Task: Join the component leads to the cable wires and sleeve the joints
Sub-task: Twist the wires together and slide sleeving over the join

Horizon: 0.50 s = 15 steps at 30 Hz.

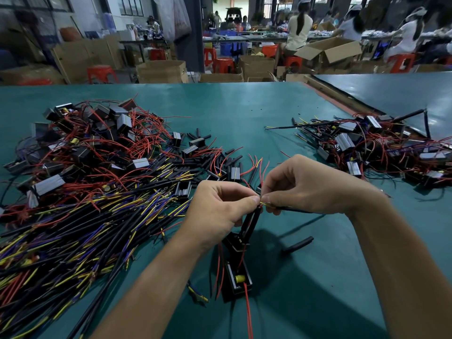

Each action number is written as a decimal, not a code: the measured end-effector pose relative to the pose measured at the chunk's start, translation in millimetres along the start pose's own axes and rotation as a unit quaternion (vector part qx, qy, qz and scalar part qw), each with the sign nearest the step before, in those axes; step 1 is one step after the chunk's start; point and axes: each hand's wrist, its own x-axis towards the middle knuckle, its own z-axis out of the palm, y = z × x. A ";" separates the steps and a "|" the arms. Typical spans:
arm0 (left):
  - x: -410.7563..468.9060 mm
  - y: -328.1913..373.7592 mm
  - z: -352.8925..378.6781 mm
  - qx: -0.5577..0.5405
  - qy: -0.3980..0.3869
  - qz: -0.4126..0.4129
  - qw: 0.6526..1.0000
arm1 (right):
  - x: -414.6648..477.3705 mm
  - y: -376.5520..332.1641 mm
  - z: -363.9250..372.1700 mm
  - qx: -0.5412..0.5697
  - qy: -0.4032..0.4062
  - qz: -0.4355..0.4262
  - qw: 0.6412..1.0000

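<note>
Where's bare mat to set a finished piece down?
Far centre of the mat, between the left pile and right pile. Also near right, beyond the loose sleeve. Crowded: whole left side, and around the black component under both hands.

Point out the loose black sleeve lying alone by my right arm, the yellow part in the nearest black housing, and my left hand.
black sleeve (298,244): head view, middle of the tube.
yellow part (240,278): head view, its rounded body.
left hand (220,206): head view, back of the hand.

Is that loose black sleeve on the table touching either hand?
No: the sleeve lies alone on the green table, apart from the left hand and right hand.
</note>
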 end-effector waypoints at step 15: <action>-1.2 -0.4 5.3 -0.017 0.013 -0.002 1.000 | 1.8 -1.1 4.3 -0.034 0.039 -0.031 0.998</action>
